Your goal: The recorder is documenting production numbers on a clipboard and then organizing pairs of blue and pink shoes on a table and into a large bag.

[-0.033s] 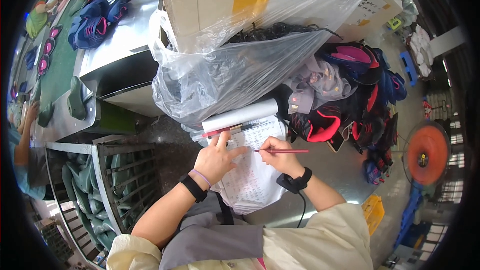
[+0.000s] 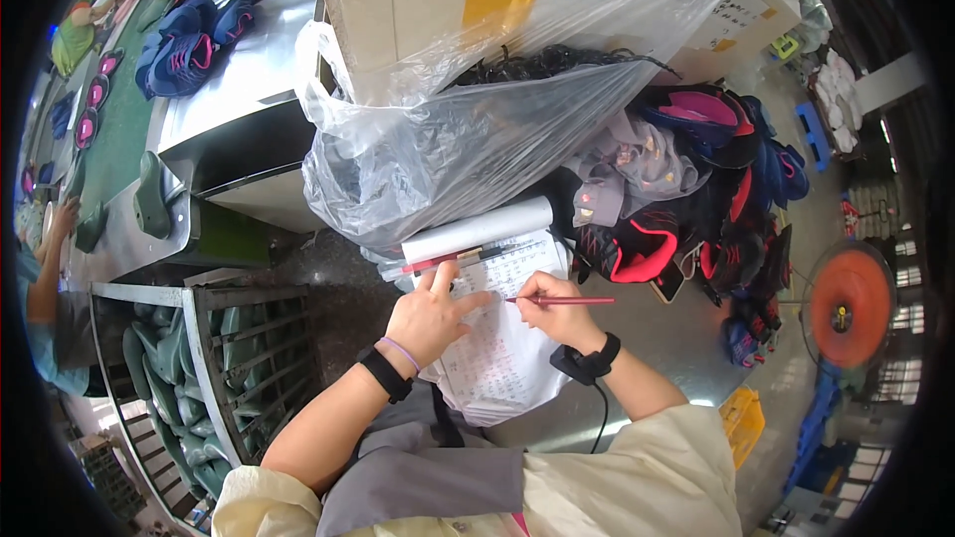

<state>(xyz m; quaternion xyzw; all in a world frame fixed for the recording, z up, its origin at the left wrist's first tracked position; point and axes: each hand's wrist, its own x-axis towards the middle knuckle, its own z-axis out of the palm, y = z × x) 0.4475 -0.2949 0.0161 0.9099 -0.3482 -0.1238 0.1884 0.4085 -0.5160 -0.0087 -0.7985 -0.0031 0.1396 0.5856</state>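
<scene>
A pad of written sheets lies in front of me, its top pages rolled back at the far end. My left hand rests flat on its left side with the fingers spread. Pinched in my right hand is a slim dark red pen, its tip at the paper close to my left fingertips. Another red pen lies across the sheet just below the rolled pages, partly behind my left fingers.
Beyond the pad a clear plastic bag leans against a cardboard box. Dark shoe uppers with pink linings are heaped at the right, near an orange round fan. On the left stands a metal rack of green shoe lasts.
</scene>
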